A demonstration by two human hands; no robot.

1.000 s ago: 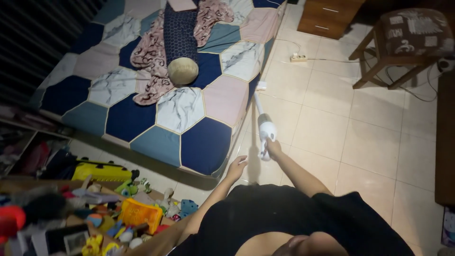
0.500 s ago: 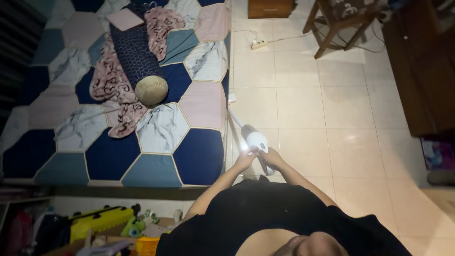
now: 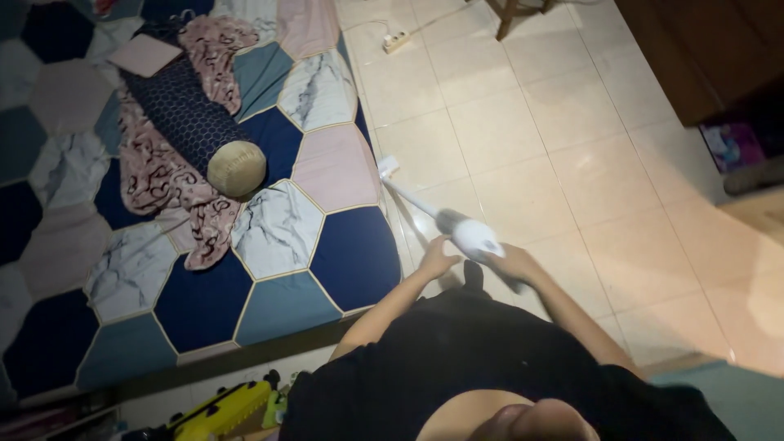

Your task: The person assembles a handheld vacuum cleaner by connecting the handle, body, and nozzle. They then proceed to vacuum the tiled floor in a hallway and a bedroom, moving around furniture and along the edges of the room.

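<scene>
I hold a white stick vacuum cleaner [image 3: 457,226] over the pale tiled floor beside the mattress. My right hand [image 3: 513,263] grips its handle behind the white motor body. My left hand [image 3: 437,257] rests on the tube just ahead of the body. The vacuum's head [image 3: 387,167] sits on the floor against the edge of the mattress [image 3: 351,253], which wears a hexagon-patterned sheet in blue, pink and marble grey.
A dark bolster pillow [image 3: 196,122] and a pink patterned cloth [image 3: 175,192] lie on the mattress. A power strip [image 3: 395,41] lies on the tiles at the top. Dark wooden furniture [image 3: 702,57] stands at the right. A yellow toy [image 3: 220,408] sits at the bottom left.
The view has swung right, away from the toy pile. My left hand moved onto the vacuum's tube, and the vacuum now points up along the mattress edge.
</scene>
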